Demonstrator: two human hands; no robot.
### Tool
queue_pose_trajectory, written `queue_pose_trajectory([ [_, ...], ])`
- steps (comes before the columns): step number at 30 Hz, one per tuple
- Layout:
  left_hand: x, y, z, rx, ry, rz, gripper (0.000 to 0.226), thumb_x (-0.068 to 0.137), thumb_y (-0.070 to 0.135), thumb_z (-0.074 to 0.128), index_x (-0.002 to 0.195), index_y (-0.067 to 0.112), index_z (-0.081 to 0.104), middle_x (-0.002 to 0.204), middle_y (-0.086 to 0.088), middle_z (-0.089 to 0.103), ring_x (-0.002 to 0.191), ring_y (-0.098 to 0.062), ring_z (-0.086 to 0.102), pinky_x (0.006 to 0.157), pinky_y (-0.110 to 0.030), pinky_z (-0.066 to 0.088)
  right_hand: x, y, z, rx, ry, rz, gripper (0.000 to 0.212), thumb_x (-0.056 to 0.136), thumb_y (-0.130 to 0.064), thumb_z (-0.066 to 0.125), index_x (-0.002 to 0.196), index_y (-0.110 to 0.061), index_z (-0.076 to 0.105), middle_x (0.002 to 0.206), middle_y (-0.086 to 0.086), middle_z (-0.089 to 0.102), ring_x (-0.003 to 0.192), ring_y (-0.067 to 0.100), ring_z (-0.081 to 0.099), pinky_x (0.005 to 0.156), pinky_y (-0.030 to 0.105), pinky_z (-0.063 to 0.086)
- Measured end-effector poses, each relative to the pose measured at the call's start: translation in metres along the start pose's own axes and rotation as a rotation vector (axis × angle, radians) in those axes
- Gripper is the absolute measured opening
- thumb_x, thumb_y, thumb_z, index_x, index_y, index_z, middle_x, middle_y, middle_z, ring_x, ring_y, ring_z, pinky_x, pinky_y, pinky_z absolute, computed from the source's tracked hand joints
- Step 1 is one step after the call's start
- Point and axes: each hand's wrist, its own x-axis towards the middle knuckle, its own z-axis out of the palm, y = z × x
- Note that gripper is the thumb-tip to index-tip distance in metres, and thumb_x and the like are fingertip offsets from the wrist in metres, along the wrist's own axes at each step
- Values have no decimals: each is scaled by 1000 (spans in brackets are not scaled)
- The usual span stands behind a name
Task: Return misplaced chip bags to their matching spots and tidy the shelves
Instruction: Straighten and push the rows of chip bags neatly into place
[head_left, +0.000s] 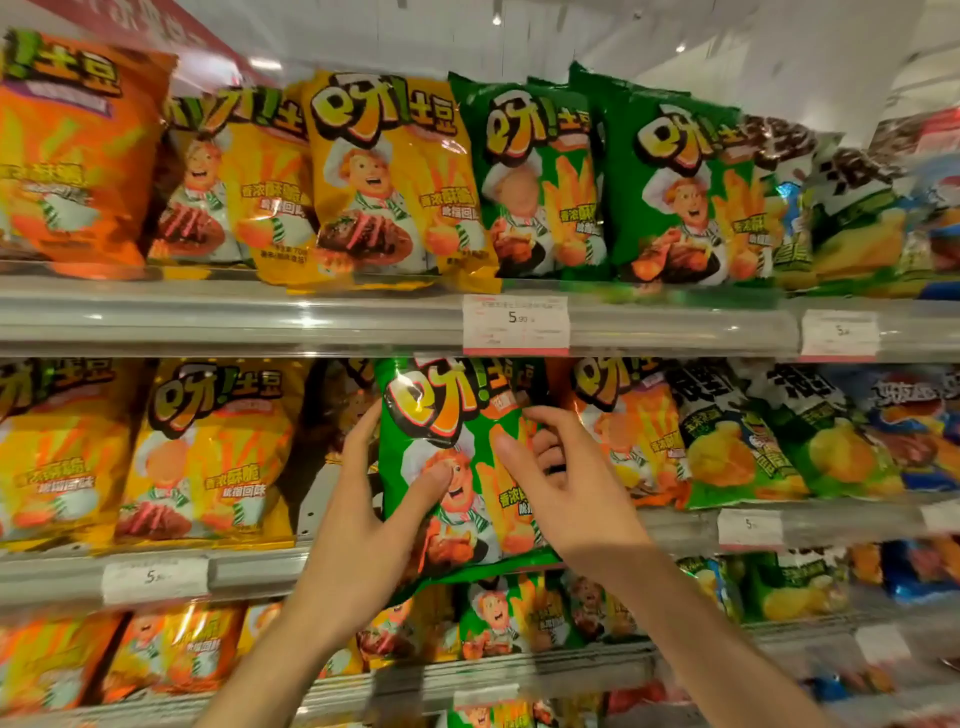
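Bag: green chip bag (457, 467) sat centre frame, mid shelf, among orange/yellow bags.
Left grip (363, 499): held bag's left edge, thumb on front.
Right grip (566, 478): fingers loosely curled at right side, contact unclear.
Handling: prob light, puffy, crinkly, slippery foil; take by side seams, don't crush.

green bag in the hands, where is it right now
The green bag is at the middle shelf, centre of the head view, between the left hand and right hand, with yellow bags to its left.

white price tag (516, 325), clear shelf-edge strips (208, 317), ceiling lights (680, 48)
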Motion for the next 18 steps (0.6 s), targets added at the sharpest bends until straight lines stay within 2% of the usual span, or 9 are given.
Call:
queue_pose_trajectory([
  [2,-1,5,20,13,-7,12,66,84,38,65,141,44,33,114,41,57,102,23,56,72,0,45,-1,10,-21,-35,41,-5,65,85,-80,43,140,-45,37,112,-15,55,104,4,57,92,33,50],
  [4,-1,8,38,24,-31,18,66,86,37,65,144,39,34,108,52,53,103,25,53,73,2,43,-2,16,-45,-102,89,-20,67,91,-75,37,148,-41,30,135,-12,49,125,7,49,106,37,43],
  [6,1,6,50,32,-40,17,68,88,38,65,148,38,32,113,51,51,106,26,51,76,4,40,0,25,-66,-185,145,-38,72,95,-69,35,154,-31,25,152,-6,38,139,12,35,116,37,31],
  [8,3,6,60,45,-37,14,64,91,35,65,146,40,32,113,53,49,104,30,48,76,6,38,8,39,-81,-269,187,-43,77,96,-66,35,157,-21,22,159,0,29,146,16,25,120,37,24],
  [10,5,7,68,68,-40,2,60,92,35,63,139,48,29,106,60,46,100,35,45,76,6,37,21,56,-91,-341,207,-5,83,96,-66,38,157,-14,19,161,9,25,148,23,23,122,42,23],
  [12,8,7,73,77,-45,-1,62,91,42,64,140,53,27,117,51,48,103,33,45,81,3,39,34,70,-97,-371,200,57,91,93,-69,41,157,-8,18,160,16,27,147,30,26,120,46,26],
  [14,11,6,77,85,-48,-1,65,90,45,64,145,49,28,128,39,47,106,30,46,78,3,40,47,81,-100,-363,163,114,91,93,-66,44,156,-4,20,156,20,31,143,34,32,117,44,30],
  [16,15,4,80,77,-50,0,65,91,42,64,145,47,28,128,35,50,105,28,49,75,5,40,60,90,-99,-314,118,176,87,94,-64,47,154,-4,25,153,19,36,138,35,39,113,42,36],
  [18,18,2,80,60,-51,-1,66,91,42,64,145,47,29,124,35,54,108,23,53,81,-1,44,70,97,-96,-233,82,245,90,90,-70,46,150,-6,30,149,18,44,133,35,47,108,44,42],
])
